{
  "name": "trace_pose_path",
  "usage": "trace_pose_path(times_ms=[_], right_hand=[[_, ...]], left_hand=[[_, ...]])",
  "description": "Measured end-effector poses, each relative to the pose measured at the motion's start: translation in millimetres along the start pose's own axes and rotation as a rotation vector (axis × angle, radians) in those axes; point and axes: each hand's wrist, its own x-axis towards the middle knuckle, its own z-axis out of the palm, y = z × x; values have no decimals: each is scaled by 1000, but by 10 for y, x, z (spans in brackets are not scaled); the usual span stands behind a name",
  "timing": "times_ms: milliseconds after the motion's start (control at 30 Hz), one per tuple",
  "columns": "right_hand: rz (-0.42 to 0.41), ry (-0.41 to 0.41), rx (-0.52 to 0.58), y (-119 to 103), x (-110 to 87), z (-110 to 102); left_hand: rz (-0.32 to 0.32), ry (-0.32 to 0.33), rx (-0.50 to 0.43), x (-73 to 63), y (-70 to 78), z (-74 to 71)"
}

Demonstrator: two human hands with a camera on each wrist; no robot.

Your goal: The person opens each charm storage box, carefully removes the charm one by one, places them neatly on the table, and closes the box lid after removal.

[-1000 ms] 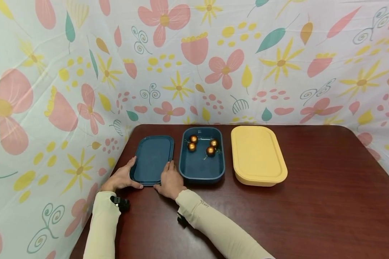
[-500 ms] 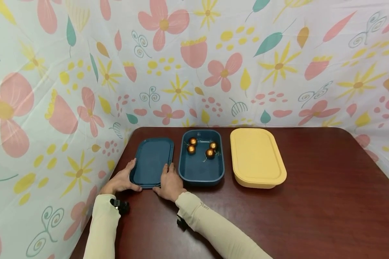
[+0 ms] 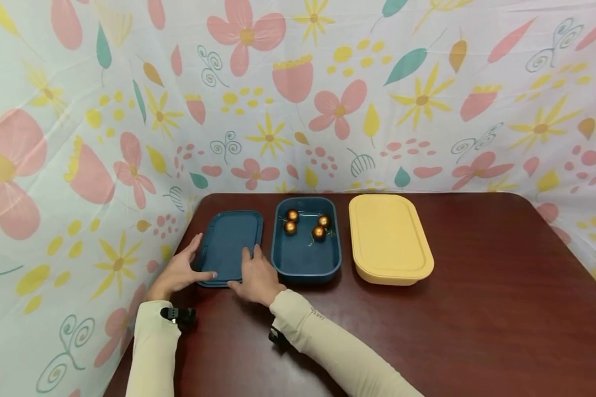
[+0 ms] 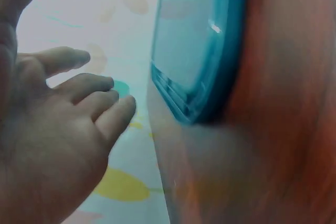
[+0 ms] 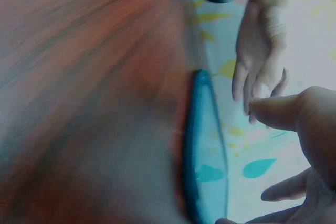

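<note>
Now both hands stand clear of a hold on the blue lid (image 3: 227,237), whereas half a second ago the head view has their fingers set against its sides. The left hand (image 3: 179,269), at the lid's eight o'clock, is spread wide with thumb and fingers well apart and nothing between them; the left wrist view shows a gap between its fingertips and the rim. The right hand (image 3: 259,278), between four and five o'clock, is likewise wide and holds nothing, its fingertips over the lid's edge; whether one of them brushes the rim cannot be told. The lid lies flat on the brown table (image 3: 477,286), at nine o'clock from the blue box (image 3: 305,259), just beside it, and keeps its place there as the fingers lift. This suggests that the lid has been let go and that its placing is finished, or nearly so. The blue box is uncovered, with two gold balls (image 3: 291,221) towards its ten o'clock and another pair of balls (image 3: 321,227) towards two. At its three o'clock stands a yellow box (image 3: 390,238), its lid on, well apart from both hands.
</note>
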Motion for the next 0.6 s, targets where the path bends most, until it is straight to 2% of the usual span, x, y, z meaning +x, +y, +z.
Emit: trace_pose_path(times_ms=[133,233,433,533,600], right_hand=[[-50,-20,24,-39,-38,-135],[-87,-54,92,-60,-53,-248],[-226,-162,366,26,-96,-516],[-305,-222,502,104,-134,-672],[-357,-234,562,161,-163,-779]], left_hand=[[32,73,-77,-28,85,1],[62,119,-127,-28,149,-13],[157,231,-263,-58,349,37],[234,308,-341,-81,455,122],[287,348,-376,-93,533,183]])
